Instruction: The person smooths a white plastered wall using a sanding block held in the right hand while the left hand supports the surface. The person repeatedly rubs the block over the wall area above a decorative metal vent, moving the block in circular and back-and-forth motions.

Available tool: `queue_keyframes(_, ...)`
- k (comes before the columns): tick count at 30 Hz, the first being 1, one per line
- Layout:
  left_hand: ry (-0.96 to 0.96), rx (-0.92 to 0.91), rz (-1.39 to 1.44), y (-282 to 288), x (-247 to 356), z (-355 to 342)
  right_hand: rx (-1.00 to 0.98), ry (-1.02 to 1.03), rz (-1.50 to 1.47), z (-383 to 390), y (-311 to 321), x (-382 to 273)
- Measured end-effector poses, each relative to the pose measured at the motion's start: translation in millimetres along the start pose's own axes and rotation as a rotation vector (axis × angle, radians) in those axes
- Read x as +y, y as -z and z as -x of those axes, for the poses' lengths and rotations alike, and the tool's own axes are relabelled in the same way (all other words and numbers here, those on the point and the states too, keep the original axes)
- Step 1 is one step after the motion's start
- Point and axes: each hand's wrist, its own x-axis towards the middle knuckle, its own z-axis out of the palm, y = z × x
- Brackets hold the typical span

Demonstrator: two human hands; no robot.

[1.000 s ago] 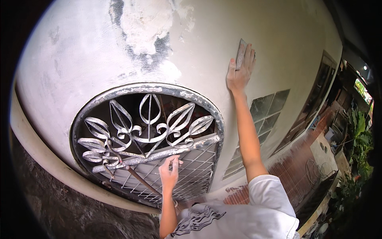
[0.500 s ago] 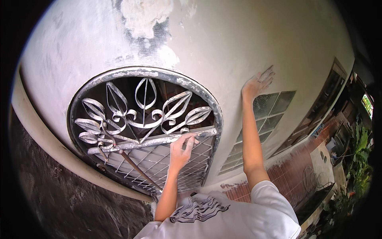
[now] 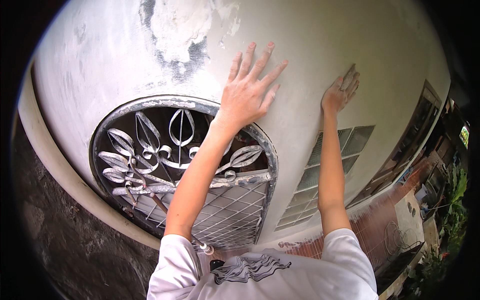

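Note:
My left hand (image 3: 246,95) lies against the pale wall (image 3: 295,45) just above the arched opening, its fingers spread and nothing in them. Farther right, over the top of a glass-paned window (image 3: 330,152), my right hand (image 3: 337,95) is raised at the wall. It grips a small, flat grey piece of sandpaper (image 3: 349,77), partly covered by the fingers. Pale dust coats both hands. Below my left forearm, the arch (image 3: 115,111) frames a metal grille of leaf shapes (image 3: 182,127) with flaking white paint.
Rough plaster patches (image 3: 177,30) mark the wall above the arch. A brown rod (image 3: 159,202) leans across the lower lattice (image 3: 235,205). Dark ground (image 3: 75,225) lies at the left; a red-brown tiled floor (image 3: 367,222) and plants (image 3: 452,200) are at the right.
My left hand has left the grille's crossbar, risen onto the wall and spread its fingers. My right hand, still with the sandpaper, has shifted slightly up and to the right in the picture.

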Motion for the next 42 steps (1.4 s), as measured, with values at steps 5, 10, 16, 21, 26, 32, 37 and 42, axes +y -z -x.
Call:
queue_keyframes(5,-0.064,0.033,-0.252,4,-55,-37,0.005,-0.138,0.033,47,7,36)
queue_keyframes(10,-0.126,0.014,-0.210,7,-67,-79,-0.050,0.029,0.022,122,2,-8)
queue_keyframes(16,-0.142,0.069,-0.231,6,-70,-84,-0.104,0.309,-0.052,85,-5,-65)
queue_keyframes(21,-0.082,0.174,-0.410,-7,-70,-80,-0.036,0.434,-0.044,26,-17,-87)
queue_keyframes(26,-0.035,0.156,-0.404,-9,-66,-68,-0.042,0.375,-0.032,-44,-20,-79)
queue_keyframes(32,-0.111,0.105,-0.340,6,-77,-56,-0.044,-0.045,-0.008,-39,-12,-24)
queue_keyframes(37,-0.077,0.072,-0.371,11,-81,-63,0.031,0.068,-0.038,32,-4,-8)
queue_keyframes(42,-0.062,0.047,-0.407,13,-76,-63,-0.012,0.169,-0.021,53,-6,-37)
